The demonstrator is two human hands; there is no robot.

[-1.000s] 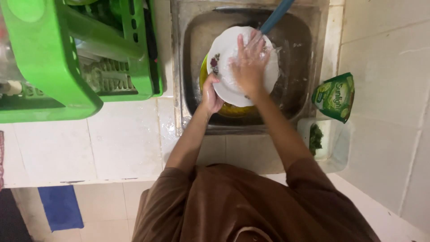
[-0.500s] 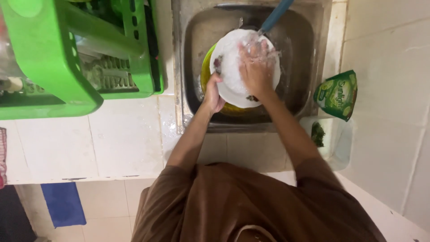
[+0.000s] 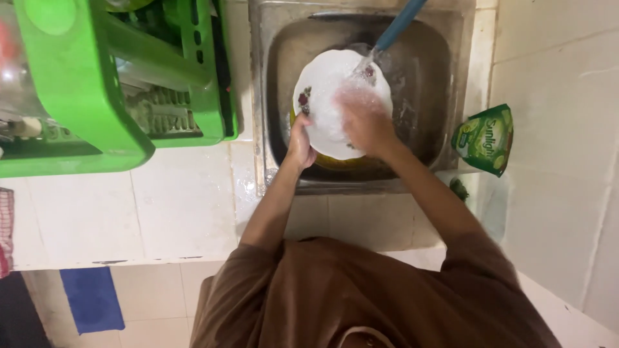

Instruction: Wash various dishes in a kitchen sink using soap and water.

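A white plate with small flower prints (image 3: 322,96) is held over the steel sink (image 3: 277,116). My left hand (image 3: 300,143) grips its lower left rim. My right hand (image 3: 364,119) lies flat on the plate's face, fingers spread and blurred. Water runs from a blue tap spout (image 3: 400,24) onto the plate's upper right part and over my right hand. A yellow dish (image 3: 342,163) shows under the plate in the sink.
A green plastic dish rack (image 3: 97,96) stands on the white tiled counter (image 3: 180,206) to the left of the sink. A green soap pouch (image 3: 485,138) leans against the tiled wall at the right. A blue cloth (image 3: 90,299) lies on the floor.
My right hand has slid down from the plate's upper part to its lower right, and water now falls on the plate. The left hand keeps its grip on the rim.
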